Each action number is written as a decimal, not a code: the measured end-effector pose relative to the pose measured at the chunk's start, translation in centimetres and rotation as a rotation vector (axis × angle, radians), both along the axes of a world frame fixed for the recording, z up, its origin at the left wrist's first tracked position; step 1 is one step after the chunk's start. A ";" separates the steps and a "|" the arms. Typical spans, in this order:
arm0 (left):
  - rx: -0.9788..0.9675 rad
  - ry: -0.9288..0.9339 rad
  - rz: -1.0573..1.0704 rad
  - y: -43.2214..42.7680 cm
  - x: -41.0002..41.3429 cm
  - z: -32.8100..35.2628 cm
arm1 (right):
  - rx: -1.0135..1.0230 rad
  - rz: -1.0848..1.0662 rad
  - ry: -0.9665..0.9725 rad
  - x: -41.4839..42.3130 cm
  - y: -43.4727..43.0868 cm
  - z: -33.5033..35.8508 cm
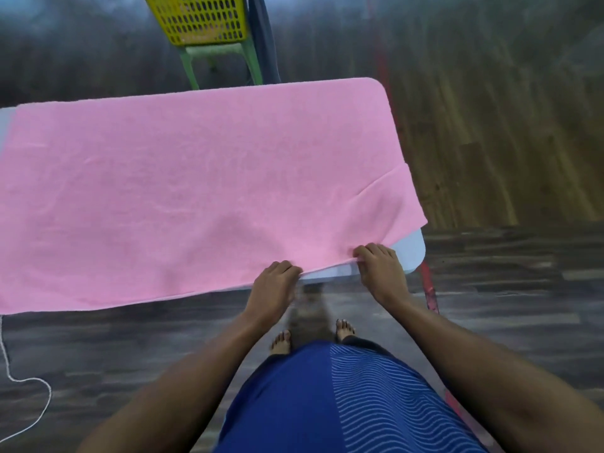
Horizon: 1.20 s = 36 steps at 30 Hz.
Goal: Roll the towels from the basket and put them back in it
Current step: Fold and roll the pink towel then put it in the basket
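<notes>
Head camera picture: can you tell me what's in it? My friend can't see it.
The left hand and right hand grip the near edge of a pink towel spread flat over a pale table. Beyond the table, a yellow basket sits on a green stool, on a dark wooden floor.

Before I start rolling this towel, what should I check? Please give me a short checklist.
1. The towel lies spread on the table: ok.
2. Surface of towel smooth: not ok, there is a crease near the right end.
3. Grip of left hand on near edge: ok.
4. Grip of right hand on near edge: ok.
5. Room in basket: cannot tell, inside hidden.
6. Floor cord away from feet: ok.
</notes>
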<state>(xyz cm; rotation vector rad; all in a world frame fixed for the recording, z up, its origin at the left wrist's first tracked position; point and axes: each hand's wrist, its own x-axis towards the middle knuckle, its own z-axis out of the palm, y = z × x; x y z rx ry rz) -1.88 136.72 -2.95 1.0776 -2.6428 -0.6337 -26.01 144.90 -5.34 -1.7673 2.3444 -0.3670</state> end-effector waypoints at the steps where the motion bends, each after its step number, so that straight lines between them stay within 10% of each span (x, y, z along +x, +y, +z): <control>1: -0.009 -0.011 0.013 0.2 -0.2 0.0 | 0.019 0.001 0.017 -1.2 0.4 0.1; 36: 0.046 -0.151 0.060 3.1 1.1 -2.0 | 0.175 -0.032 -0.144 -4.2 7.8 1.0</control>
